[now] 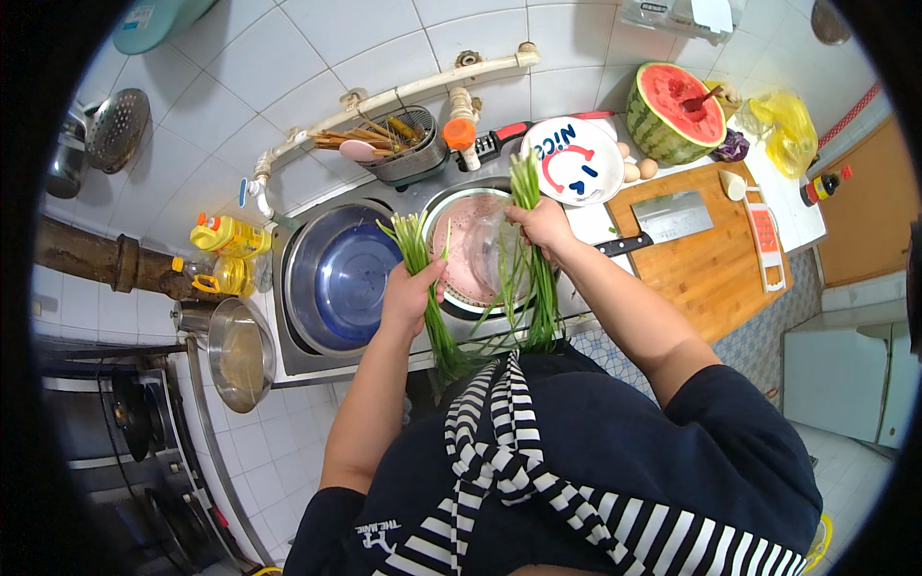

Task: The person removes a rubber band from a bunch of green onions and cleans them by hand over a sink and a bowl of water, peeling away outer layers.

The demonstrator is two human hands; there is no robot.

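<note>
My left hand (414, 295) is closed around a bunch of garlic chives (434, 324), pale stem ends up and green leaves hanging down. A second bunch of chives (545, 302) is gripped in my right hand (542, 227), its stems also pointing up. Between the hands lies a pink basin (461, 252) in the right sink bowl, with a clear plastic item (490, 248) over it. Some loose leaves hang between the two bunches. A steel basin (346, 277) fills the left sink bowl, left of my left hand.
At right, a cleaver (677, 216) and a grater (765, 241) lie on a wooden cutting board (691, 281). Behind stand a white plate (583, 162), eggs (647, 169) and a cut watermelon (659, 126). Oil bottles (234, 237) and a metal bowl (241, 353) are at left.
</note>
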